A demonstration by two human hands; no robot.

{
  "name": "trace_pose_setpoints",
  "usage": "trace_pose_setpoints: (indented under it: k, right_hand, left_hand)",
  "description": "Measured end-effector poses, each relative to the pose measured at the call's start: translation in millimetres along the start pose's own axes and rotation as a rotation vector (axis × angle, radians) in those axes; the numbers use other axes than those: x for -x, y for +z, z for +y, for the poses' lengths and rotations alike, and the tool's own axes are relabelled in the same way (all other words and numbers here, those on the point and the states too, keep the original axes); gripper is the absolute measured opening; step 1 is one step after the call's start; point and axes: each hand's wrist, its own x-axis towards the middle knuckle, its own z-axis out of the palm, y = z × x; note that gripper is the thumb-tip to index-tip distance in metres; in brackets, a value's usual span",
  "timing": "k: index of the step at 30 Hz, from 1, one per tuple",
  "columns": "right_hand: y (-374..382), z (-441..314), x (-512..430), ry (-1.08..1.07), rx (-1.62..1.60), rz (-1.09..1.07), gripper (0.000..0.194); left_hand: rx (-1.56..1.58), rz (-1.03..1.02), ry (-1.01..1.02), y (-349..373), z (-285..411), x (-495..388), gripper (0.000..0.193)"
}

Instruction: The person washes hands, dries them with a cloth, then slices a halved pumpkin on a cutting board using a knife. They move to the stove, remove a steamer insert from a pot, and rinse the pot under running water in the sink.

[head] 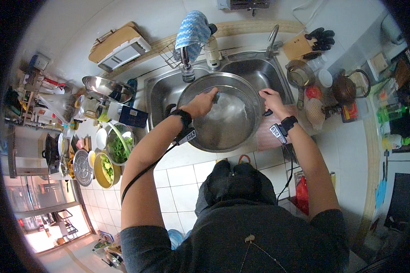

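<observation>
A large stainless steel pot (215,136) rests over the double-bowl sink (160,92), tilted so that its inside shows. Cloudy, whitish liquid (229,109) lies on its bottom. My left hand (202,103) reaches into the pot, its fingers around a small dark scrubber (217,97) against the inner wall. What exactly the scrubber is cannot be made out. My right hand (273,101) grips the black side handle (268,113) at the pot's right. The opposite handle (170,110) sticks out behind my left wrist.
Above the pot hangs a faucet spout (188,73) below a blue-and-white cloth (192,30). Behind stands a pump bottle (212,53). Bowls of greens (118,146) and cut vegetables (106,169) are at left. A glass saucepan (299,74) and a dark teapot (344,89) stand at right.
</observation>
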Motion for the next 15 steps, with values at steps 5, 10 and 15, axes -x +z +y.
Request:
trace_pose_setpoints:
  k: [5,10,15]
  right_hand:
    - [1,-3,3,-0.018,0.008,-0.005,0.024]
    - [2,-3,2,-0.026,0.004,-0.005,0.022]
    - [2,1,-1,-0.028,0.002,-0.004,0.021]
  left_hand:
    - [-0.070,0.075,0.069,-3,14,-5,0.028]
    - [-0.219,0.056,-0.002,-11,31,-10,0.024]
    - [-0.218,0.066,-0.105,-14,46,-15,0.035]
